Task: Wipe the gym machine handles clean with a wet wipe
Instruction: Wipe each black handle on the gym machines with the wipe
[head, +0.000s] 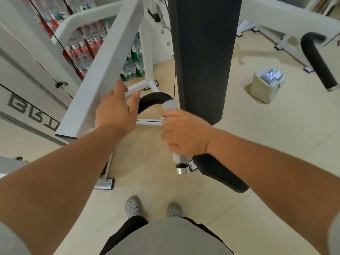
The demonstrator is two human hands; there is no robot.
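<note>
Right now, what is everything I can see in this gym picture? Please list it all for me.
Near handle: one, black foam with a metal end cap, centre.
Wet wipe: one, white, wrapped round the near handle.
Far handle: one, black, metal end cap, upper right.
Backrest pad: one, black, upright at centre.
Machine frame: white beams, left.
Bottled water packs: many, red, blue and green labels, behind the frame.
Block: one, pale grey, on the floor at right.
Packets: a few, blue and white, on the block.
Floor: cream.
Clogs: two, grey.
Left hand: open, beside the near handle.
Right hand: closed round the wipe.
</note>
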